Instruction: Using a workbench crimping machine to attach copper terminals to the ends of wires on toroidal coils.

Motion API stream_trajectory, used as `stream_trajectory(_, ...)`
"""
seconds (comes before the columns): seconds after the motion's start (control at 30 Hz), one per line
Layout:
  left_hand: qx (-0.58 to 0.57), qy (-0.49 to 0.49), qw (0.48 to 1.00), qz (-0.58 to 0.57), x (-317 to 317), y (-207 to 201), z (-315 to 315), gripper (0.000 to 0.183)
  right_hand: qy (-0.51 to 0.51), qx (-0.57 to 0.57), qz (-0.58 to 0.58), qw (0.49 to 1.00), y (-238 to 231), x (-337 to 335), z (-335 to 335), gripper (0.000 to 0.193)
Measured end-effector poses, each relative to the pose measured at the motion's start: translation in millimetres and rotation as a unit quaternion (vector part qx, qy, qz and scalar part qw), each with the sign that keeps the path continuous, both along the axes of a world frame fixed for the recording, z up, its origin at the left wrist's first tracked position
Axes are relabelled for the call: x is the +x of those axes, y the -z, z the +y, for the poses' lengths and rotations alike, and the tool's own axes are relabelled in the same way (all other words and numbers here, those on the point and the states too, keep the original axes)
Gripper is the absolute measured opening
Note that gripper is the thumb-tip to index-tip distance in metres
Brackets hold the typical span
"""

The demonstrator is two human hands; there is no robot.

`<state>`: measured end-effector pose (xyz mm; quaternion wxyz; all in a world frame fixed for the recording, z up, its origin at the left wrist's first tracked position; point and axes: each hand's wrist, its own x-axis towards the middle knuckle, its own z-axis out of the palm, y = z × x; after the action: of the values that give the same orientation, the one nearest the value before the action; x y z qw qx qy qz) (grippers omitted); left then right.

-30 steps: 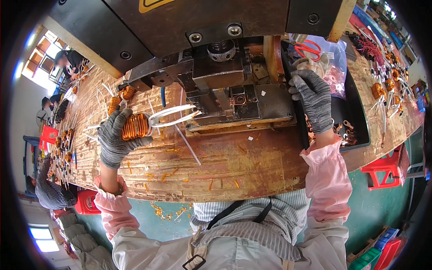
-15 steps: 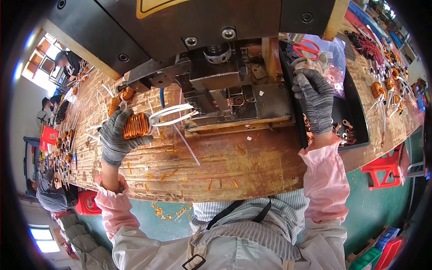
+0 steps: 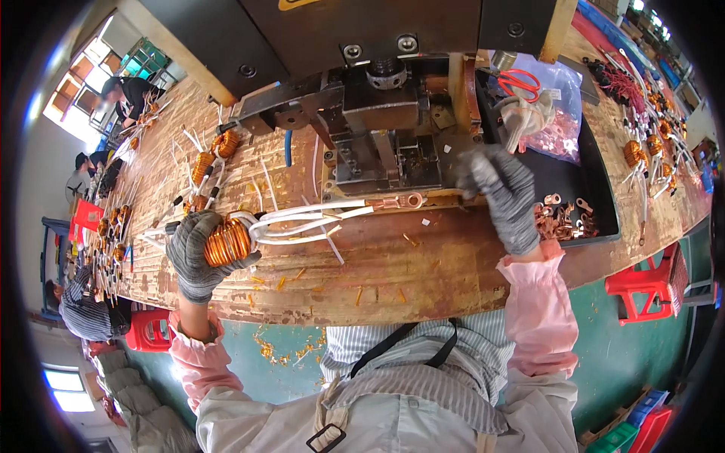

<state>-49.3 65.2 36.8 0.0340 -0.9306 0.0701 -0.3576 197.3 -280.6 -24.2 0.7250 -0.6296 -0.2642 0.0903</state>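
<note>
My left hand (image 3: pixel 198 253), in a grey glove, is closed round a copper-wound coil (image 3: pixel 229 240). White sleeved leads (image 3: pixel 310 214) stretch from the coil to the right. At the end of one lead sits a copper ring terminal (image 3: pixel 399 201), just in front of the press's die (image 3: pixel 393 162). My right hand (image 3: pixel 498 189), gloved too, hovers between the die and a black tray (image 3: pixel 610 219). Its fingers are smeared by motion, so whether it holds anything cannot be made out. Loose copper terminals (image 3: pixel 563 219) lie in the tray.
The dark press (image 3: pixel 377 30) overhangs the wooden table (image 3: pixel 423 279). Red-handled scissors (image 3: pixel 519 81) and a plastic bag (image 3: pixel 557 136) of terminals are in the tray. More coils (image 3: pixel 202 166) lie at left, others (image 3: pixel 636 153) at far right. People sit along the table's left side.
The leads have come out of the die toward me, with the copper ring terminal on the end of one. My right hand has moved left from the tray toward the press.
</note>
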Motion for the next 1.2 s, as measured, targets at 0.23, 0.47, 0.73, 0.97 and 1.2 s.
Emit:
stream_trajectory(0.23,-0.045,0.017,0.997,0.056,-5.3,21.7,-17.4,0.075,-0.206,-0.096,0.044,0.973,13.9,-52.1,1.8,0.024)
stream_trajectory(0.47,-0.169,0.008,0.964,0.203,11.9,77.6,-39.1,0.066,-0.136,-0.019,0.217,0.966,27.6,-84.3,-18.5,0.027)
stream_trajectory(0.73,-0.014,0.068,0.985,0.159,58.8,60.9,-143.1,0.052,-0.076,0.005,0.224,0.971,27.3,-99.3,-25.9,0.032)
stream_trajectory(0.97,0.020,0.084,0.967,0.240,58.5,92.3,-156.5,0.037,-0.009,-0.012,0.235,0.972,35.1,-114.1,-25.8,0.032)
stream_trajectory(1.2,0.059,0.123,0.953,0.272,59.5,92.0,-150.5,0.035,0.000,-0.045,0.220,0.974,61.5,-121.8,-20.1,0.034)
